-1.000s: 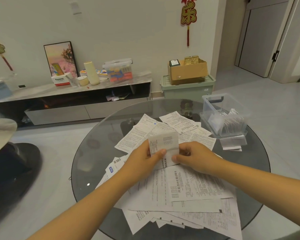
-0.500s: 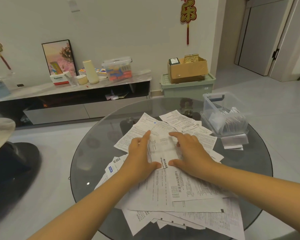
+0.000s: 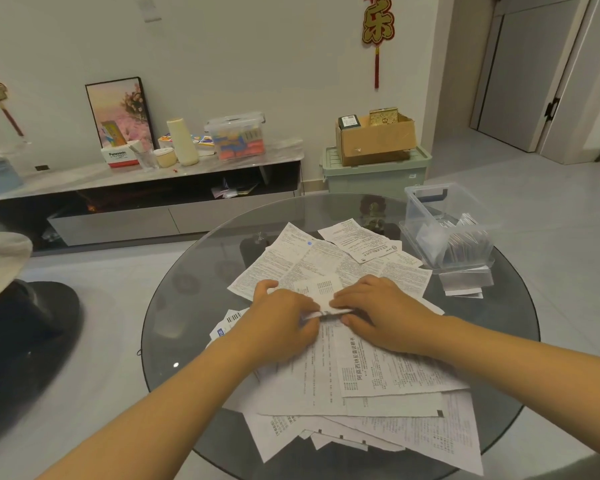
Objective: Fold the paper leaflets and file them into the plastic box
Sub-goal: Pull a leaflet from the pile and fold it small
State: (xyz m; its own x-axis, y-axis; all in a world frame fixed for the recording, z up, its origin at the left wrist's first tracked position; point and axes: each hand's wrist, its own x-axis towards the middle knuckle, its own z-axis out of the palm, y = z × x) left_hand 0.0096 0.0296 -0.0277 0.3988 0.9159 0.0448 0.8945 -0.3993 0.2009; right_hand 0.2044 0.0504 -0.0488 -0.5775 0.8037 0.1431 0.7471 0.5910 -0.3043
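A person's two bare forearms reach in from the bottom edge over a round glass table (image 3: 187,306) strewn with unfolded printed paper leaflets (image 3: 378,375). The two hands meet at the middle of the table, close together, on one small folded leaflet (image 3: 321,289) that lies on top of the pile. The left hand (image 3: 284,317) sits at the leaflet's left side with its fingers curled inward over the near edge. The right hand (image 3: 385,310) sits at its right side, fingers bent and laid over the paper, thumb tucked under near the fold. Both hands pinch the near folded edge of the leaflet between them, and the far half of the leaflet shows just beyond the fingertips. A clear plastic box (image 3: 451,230) stands well apart from the hands, at the far right edge of the table, with folded leaflets standing upright inside it. Just in front of the box lie a few folded papers (image 3: 465,282) flat on the glass. Beyond the table, a low TV cabinet (image 3: 136,202) runs along the white wall, and a cardboard carton (image 3: 374,140) rests on a green storage bin (image 3: 374,174).
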